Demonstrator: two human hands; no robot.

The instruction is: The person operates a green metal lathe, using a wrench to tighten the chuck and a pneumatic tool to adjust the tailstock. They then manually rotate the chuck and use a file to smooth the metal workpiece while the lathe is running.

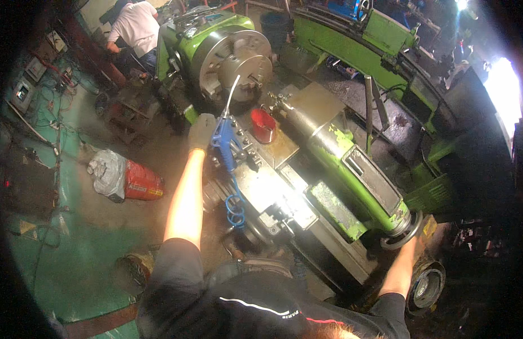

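Observation:
My left hand (pixel 201 131), in a grey glove, reaches forward to the left side of the lathe's tool carriage. Right beside it is a blue air blow gun (pixel 225 144) with a long pale nozzle; its coiled blue hose (pixel 235 210) hangs toward me. Whether my fingers touch the gun is hidden, as is their shape. My right hand (pixel 421 233) is at the rim of the metal handwheel (pixel 401 235) on the end of the green tailstock (pixel 360 175), closed on it, with the fingers mostly out of sight. A red cup (pixel 263 125) stands on the carriage.
Ahead is the lathe's large round chuck (pixel 230 62). Another green machine (pixel 351 53) stands beyond. At the far left a person (pixel 136 28) in a light shirt bends forward. On the floor lies a red cylinder (pixel 144 182) partly wrapped in grey plastic. A metal ring (pixel 428 287) sits near my right forearm.

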